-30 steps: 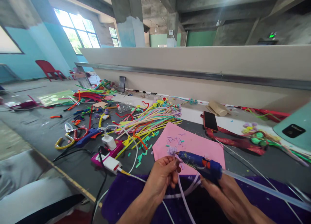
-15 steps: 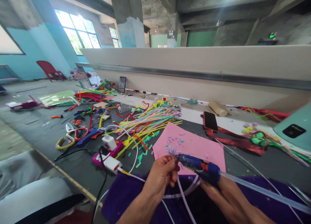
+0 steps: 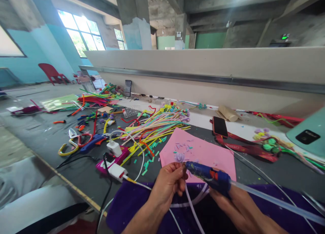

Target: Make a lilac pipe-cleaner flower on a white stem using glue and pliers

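Observation:
My left hand (image 3: 167, 179) is closed in a pinch just below a small lilac flower (image 3: 179, 157) and holds it up. My right hand (image 3: 233, 201) is wrapped around a blue glue gun (image 3: 203, 171). Its nozzle points left and meets my left fingertips just under the flower; whether it touches is hard to see. Out of the gun's back runs a long clear glue stick (image 3: 274, 197). Behind my hands lies a pink sheet (image 3: 218, 156) with small lilac and green cut pieces. Pale lilac strands (image 3: 191, 205) hang below my hands over purple cloth (image 3: 132, 203).
A magenta power strip (image 3: 124, 156) with white plugs and cables sits left. Beyond it are scissors (image 3: 73, 134), blue-handled pliers (image 3: 92, 142) and a heap of colourful stems (image 3: 152, 125). A red-edged phone (image 3: 219, 127) with a red lanyard lies right, near a pale green device (image 3: 309, 125).
The lilac flower has turned or shifted very slightly to the right above my left fingers. Both hands and the glue gun stay almost where they were.

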Tool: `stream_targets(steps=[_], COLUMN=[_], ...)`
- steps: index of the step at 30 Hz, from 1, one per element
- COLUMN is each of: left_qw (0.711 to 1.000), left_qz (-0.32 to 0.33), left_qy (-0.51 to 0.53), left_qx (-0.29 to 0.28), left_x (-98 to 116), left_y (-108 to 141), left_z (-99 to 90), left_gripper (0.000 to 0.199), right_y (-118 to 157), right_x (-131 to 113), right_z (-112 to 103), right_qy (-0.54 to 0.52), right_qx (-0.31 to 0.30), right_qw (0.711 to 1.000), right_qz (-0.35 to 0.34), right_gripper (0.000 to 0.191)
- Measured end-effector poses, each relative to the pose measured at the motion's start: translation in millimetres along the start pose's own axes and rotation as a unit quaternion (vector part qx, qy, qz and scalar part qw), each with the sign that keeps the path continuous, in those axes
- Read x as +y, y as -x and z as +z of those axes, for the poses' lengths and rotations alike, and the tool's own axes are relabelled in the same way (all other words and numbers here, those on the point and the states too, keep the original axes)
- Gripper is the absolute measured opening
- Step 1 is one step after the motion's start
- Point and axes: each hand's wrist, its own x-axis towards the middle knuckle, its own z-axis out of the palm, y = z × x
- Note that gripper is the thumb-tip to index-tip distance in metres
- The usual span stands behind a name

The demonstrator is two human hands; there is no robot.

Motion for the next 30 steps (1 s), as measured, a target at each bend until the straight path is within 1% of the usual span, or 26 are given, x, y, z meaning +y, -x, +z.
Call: stream_targets(steps=[4, 6, 9, 11, 13, 15, 17, 21, 27, 30], left_qw=[1.000, 1.000, 1.000, 1.000, 1.000, 1.000, 1.000, 1.000, 1.000, 1.000], left_qz=[-0.005, -0.003, 0.000, 0.001, 0.002, 0.002, 0.000, 0.001, 0.000, -0.007], left_qy=[-0.008, -0.010, -0.005, 0.000, 0.000, -0.008, -0.017, -0.010, -0.015, -0.013], left_qx=[-0.001, -0.002, 0.003, 0.007, 0.005, -0.002, -0.005, 0.003, -0.002, 0.009], left_x=[0.0, 0.2, 0.6, 0.3, -0.6, -1.7, -2.2, -0.7, 0.7, 0.8], left_y=[0.9, 1.1, 0.8, 0.7, 0.4, 0.1, -0.1, 0.7, 2.4, 1.9], left_z=[0.0, -0.1, -0.2, -0.3, -0.6, -0.9, -1.1, -0.7, 0.1, 0.6], left_gripper=[0.021, 0.023, 0.024, 0.023, 0.022, 0.021, 0.021, 0.022, 0.022, 0.021], right_y=[-3.3, -9.8, -19.4, -23.2, -24.4, -23.3, -20.3, -13.6, -10.4, -7.7], right_x=[-6.4, -16.9, -38.3, -49.6, -53.2, -48.1, -37.4, -18.8, -18.7, -19.0], right_z=[-2.0, -5.9, -16.3, -22.4, -24.5, -21.5, -15.3, -4.9, -4.1, -6.7], right_qy=[-0.010, -0.016, -0.040, -0.056, -0.061, -0.055, -0.044, -0.021, 0.027, 0.054], right_qx=[0.010, 0.008, -0.022, -0.019, -0.007, -0.010, -0.017, -0.017, -0.039, -0.042], right_qw=[1.000, 1.000, 0.999, 0.998, 0.998, 0.998, 0.999, 0.999, 0.996, 0.995], right_qz=[-0.018, -0.016, 0.002, 0.002, 0.004, 0.016, 0.024, 0.032, 0.070, 0.078], right_gripper=[0.030, 0.027, 0.025, 0.025, 0.026, 0.027, 0.027, 0.026, 0.029, 0.030])
